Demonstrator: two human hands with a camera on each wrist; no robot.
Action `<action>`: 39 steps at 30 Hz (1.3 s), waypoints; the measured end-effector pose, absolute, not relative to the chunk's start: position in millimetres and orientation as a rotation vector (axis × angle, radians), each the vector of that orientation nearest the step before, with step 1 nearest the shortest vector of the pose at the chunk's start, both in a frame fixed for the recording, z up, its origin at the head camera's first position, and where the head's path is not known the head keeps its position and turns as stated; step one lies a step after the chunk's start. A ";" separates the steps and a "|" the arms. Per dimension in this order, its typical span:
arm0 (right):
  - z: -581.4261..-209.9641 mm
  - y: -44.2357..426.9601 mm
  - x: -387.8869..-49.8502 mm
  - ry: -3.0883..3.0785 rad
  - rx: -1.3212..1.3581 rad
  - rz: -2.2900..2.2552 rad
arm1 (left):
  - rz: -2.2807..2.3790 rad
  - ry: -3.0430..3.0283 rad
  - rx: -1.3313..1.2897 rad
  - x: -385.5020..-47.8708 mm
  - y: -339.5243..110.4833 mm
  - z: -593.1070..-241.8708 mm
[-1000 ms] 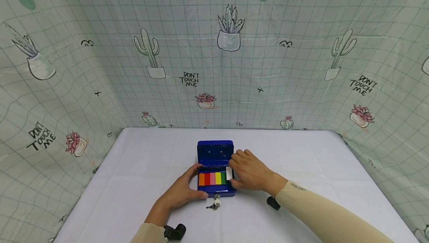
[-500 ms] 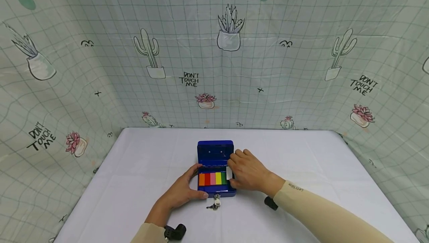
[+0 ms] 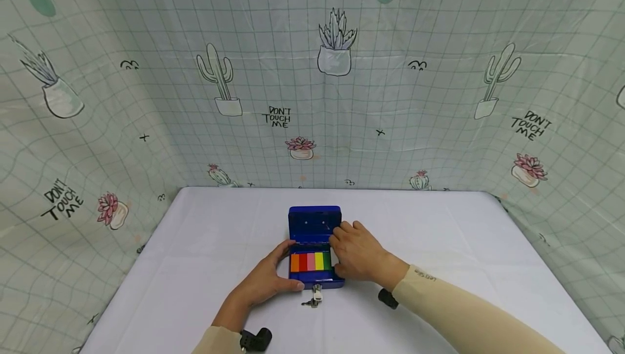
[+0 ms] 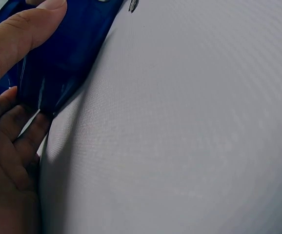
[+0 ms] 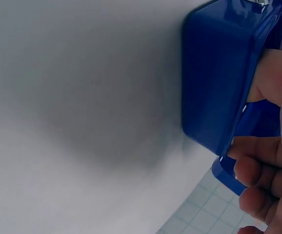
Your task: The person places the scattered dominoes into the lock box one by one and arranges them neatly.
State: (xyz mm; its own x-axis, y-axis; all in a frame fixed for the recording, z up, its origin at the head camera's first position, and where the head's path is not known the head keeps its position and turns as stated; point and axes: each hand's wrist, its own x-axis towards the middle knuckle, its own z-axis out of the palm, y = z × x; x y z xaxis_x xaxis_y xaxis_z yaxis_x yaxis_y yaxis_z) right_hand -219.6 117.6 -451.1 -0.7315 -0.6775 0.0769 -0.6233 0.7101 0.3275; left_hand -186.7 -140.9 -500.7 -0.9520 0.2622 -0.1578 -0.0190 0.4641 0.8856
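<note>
A blue metal cash box (image 3: 316, 280) stands on the table with its lid (image 3: 314, 223) raised. A row of coloured blocks (image 3: 311, 262), orange through green, lies inside. My left hand (image 3: 263, 280) grips the box's left side, thumb at the front corner and fingers round the back. In the left wrist view the thumb presses the blue wall. My right hand (image 3: 358, 252) reaches over the right rim. Its thumb (image 5: 272, 78) and curled fingers are inside, pinching a white block beside the green one. That white block is now almost wholly hidden by the hand.
A small padlock (image 3: 317, 292) hangs at the box's front, with keys (image 3: 310, 303) lying on the white tablecloth (image 3: 219, 223). A patterned curtain (image 3: 312, 93) closes off the back and both sides. Black wrist cameras are strapped below both hands.
My right hand has shifted slightly left over the box, covering the white block that showed before. My left hand keeps its grip, and the box stays in place.
</note>
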 end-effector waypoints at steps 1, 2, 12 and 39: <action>-451.6 116.9 -219.2 -2.733 1.044 -0.416 | 1.482 2.445 0.209 -186.6 -140.7 -500.5; -452.2 116.3 -218.8 -2.738 1.041 -0.418 | 1.481 2.446 0.210 -186.4 -140.5 -500.2; -455.6 112.4 -217.9 -2.780 1.001 -0.471 | 1.480 2.454 0.211 -186.7 -139.4 -500.0; -457.9 110.6 -217.1 -2.782 0.984 -0.348 | 1.480 2.458 0.207 -186.0 -140.4 -501.6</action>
